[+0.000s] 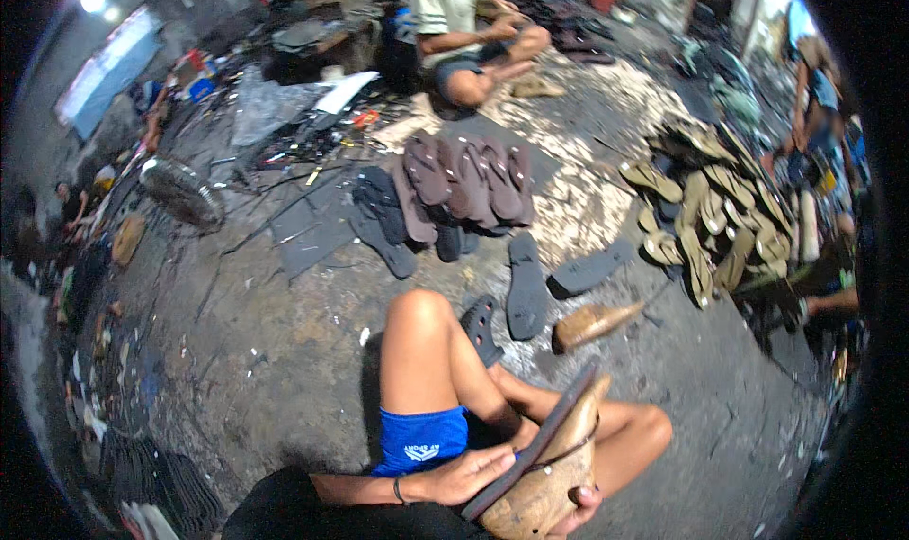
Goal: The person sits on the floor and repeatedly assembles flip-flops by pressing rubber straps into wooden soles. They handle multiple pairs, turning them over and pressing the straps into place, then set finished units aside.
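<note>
In my lap a wooden shoe last [540,495] stands tilted, with a dark flip-flop [547,434] fitted along its left side. A thin dark strap crosses the wood. My left hand [476,474] has its fingers closed against the flip-flop's sole, near its middle; a small blue spot shows by the fingertips. The last's lower end is gripped by my right hand [579,510], whose thumb and fingertips show at its right side. Beyond my crossed legs lie a second wooden last [595,326] and two loose grey soles, one [526,289] upright in view, the other [592,267] slanted.
Rows of brown flip-flops [473,182] lie ahead, black ones [381,208] beside them. A heap of olive flip-flops [724,213] spreads to the right. Another person [454,43] sits at the far side. Scraps and tools litter the left; stacked dark strips [156,483] lie near left.
</note>
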`<state>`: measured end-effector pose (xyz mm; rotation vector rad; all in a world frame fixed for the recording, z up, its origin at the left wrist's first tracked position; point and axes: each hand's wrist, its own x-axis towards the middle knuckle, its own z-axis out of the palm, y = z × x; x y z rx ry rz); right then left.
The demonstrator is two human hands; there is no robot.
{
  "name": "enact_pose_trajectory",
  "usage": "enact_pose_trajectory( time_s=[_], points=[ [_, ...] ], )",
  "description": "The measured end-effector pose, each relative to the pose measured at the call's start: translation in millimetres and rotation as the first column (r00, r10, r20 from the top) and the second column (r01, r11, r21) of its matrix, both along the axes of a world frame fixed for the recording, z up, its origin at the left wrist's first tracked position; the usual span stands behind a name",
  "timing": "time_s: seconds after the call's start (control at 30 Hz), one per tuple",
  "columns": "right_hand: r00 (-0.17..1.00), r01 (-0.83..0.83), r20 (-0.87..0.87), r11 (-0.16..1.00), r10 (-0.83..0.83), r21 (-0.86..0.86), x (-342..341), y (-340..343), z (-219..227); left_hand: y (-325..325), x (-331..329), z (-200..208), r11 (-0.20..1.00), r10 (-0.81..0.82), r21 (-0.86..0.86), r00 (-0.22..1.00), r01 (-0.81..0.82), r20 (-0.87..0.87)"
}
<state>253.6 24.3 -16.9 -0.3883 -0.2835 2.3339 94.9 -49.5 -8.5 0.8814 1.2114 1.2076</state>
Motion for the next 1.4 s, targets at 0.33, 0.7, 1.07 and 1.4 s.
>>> enact_pose_trajectory(
  time_s=[0.33, 0.7, 1.07, 1.4],
  points=[
    [0.975, -0.18, 0.139, 0.982, 0.171, 0.06, -8, 10, -1, -38, 1, -45, 0.972, 0.012, -0.203, 0.84, 0.118, 0.543],
    [0.904, -0.378, 0.262, 0.918, 0.337, 0.123, -25, 21, -39, 11, -17, -88, 0.992, -0.001, -0.067, 0.541, 0.105, 0.841],
    [0.56, -0.47, 0.817, 0.76, -0.136, 0.449, -14, -15, -27, 43, -25, -96, 0.906, 0.423, -0.241, 0.78, -0.349, 0.462],
    [0.235, -0.325, 0.699, 0.623, -0.675, 0.711, 23, 182, -97, 224, -247, -67, 0.454, 0.883, 0.554, 0.273, -0.697, -0.381]
  ],
)
